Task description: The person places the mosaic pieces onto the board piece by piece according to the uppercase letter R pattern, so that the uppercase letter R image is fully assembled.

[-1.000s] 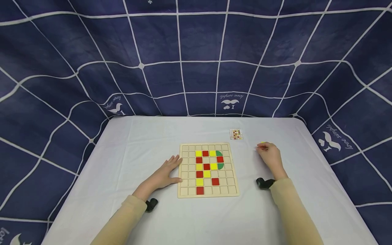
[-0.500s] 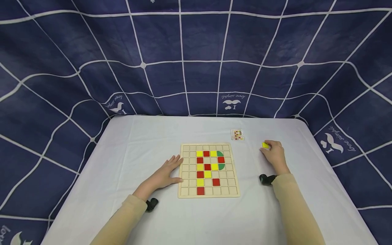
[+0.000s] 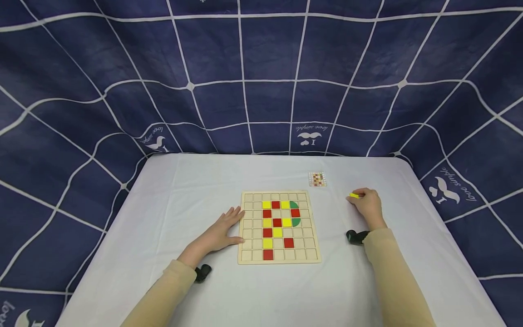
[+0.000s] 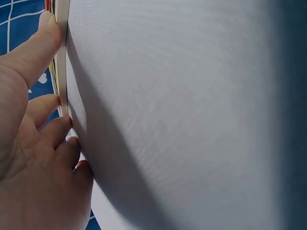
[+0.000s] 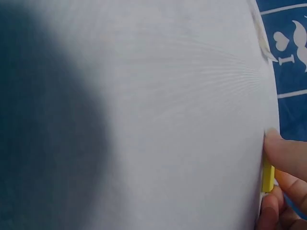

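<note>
My left hand (image 3: pixel 222 230) rests with spread fingers against the left edge of a wooden grid board (image 3: pixel 249 255). In the left wrist view, thumb and fingertips touch the rim of the board (image 4: pixel 63 72). Red and yellow squares, such as a red tile (image 3: pixel 288 243), and two green rounded pieces, one a green tile (image 3: pixel 296 222), fill some cells. Right of the board, my right hand (image 3: pixel 367 206) pinches a yellow tile (image 3: pixel 354 195) between thumb and fingers. From the right wrist, the yellow tile (image 5: pixel 268 177) shows edge-on, close to the cloth.
A small printed pattern card (image 3: pixel 317 179) lies behind the board's right corner. White cloth (image 3: pixel 196 181) covers the table. A dark blue checked curtain (image 3: pixel 269 104) hangs behind and at both sides. A black wrist camera (image 3: pixel 356 237) sits at the right wrist, another at the left.
My right hand has shifted slightly right and grips the yellow tile, which was mostly hidden at first. The tile now appears thinner and more tilted than half a second ago. My left hand stays put.
</note>
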{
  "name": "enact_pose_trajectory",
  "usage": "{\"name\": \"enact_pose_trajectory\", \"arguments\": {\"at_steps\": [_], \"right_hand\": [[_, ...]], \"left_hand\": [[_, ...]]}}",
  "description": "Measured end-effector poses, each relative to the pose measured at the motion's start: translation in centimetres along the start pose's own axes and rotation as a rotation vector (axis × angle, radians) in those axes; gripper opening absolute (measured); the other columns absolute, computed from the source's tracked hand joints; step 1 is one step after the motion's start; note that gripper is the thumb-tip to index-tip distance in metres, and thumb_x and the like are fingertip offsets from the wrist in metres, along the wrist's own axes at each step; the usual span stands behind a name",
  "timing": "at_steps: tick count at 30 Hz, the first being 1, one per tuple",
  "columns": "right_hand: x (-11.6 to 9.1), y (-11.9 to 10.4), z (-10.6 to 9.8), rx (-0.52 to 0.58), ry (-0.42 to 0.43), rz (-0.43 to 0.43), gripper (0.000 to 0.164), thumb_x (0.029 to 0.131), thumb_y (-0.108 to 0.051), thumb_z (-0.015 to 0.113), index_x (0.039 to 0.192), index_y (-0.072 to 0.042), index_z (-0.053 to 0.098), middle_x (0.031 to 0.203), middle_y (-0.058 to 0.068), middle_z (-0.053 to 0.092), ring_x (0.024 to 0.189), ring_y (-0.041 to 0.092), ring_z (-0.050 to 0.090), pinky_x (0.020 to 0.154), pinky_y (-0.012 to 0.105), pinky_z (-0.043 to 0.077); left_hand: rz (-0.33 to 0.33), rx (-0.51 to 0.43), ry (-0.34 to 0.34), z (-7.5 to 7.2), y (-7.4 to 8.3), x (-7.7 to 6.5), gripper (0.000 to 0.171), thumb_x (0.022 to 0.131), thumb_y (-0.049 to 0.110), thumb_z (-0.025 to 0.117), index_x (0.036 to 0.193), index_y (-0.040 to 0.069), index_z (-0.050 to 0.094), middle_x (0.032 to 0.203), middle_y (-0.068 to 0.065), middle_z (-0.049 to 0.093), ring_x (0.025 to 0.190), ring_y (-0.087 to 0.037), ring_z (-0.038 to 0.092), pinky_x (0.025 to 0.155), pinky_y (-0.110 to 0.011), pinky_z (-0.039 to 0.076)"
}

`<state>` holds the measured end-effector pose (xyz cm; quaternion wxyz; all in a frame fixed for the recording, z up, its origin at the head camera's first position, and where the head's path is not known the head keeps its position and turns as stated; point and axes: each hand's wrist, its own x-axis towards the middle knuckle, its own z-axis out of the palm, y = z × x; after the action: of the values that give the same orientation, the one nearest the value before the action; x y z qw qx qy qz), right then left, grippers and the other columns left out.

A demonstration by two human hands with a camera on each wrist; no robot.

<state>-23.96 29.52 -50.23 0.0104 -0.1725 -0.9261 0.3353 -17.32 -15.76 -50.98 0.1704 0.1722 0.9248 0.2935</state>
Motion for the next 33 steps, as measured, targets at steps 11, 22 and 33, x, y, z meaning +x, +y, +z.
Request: {"name": "enact_pose_trajectory", "arguments": {"at_steps": [11, 22, 33], "right_hand": [[-0.5, 0.6, -0.8, 0.044, -0.075, 0.007, 0.037, 0.091, -0.024, 0.071, 0.113, 0.005, 0.064, 0.092, 0.011, 0.059, 0.084, 0.022, 0.052, 0.067, 0.027, 0.041], [-3.9, -0.6, 0.2, 0.132, -0.158, -0.077, 0.035, 0.091, -0.022, 0.071, 0.118, 0.000, 0.066, 0.098, 0.010, 0.068, 0.076, 0.008, 0.059, 0.063, 0.016, 0.050], [-9.1, -3.3, 2.3, 0.298, -0.339, -0.140, 0.026, 0.085, -0.012, 0.076, 0.108, -0.002, 0.069, 0.095, 0.009, 0.072, 0.077, 0.011, 0.067, 0.066, 0.022, 0.056]], "left_hand": [[-0.002, -0.004, -0.002, -0.1, -0.1, 0.0, 0.089, 0.083, 0.034, 0.078, 0.155, 0.010, 0.030, 0.165, -0.009, 0.017, 0.154, -0.029, 0.007, 0.126, -0.050, 0.011], [0.010, -0.004, -0.002, 0.0, -0.1, 0.0, 0.089, 0.084, 0.033, 0.078, 0.155, 0.009, 0.031, 0.165, -0.010, 0.018, 0.154, -0.030, 0.007, 0.126, -0.050, 0.010], [0.018, 0.009, 0.004, 0.0, 0.0, 0.1, 0.088, 0.084, 0.033, 0.078, 0.155, 0.009, 0.031, 0.165, -0.011, 0.018, 0.154, -0.031, 0.008, 0.125, -0.051, 0.011]]}}
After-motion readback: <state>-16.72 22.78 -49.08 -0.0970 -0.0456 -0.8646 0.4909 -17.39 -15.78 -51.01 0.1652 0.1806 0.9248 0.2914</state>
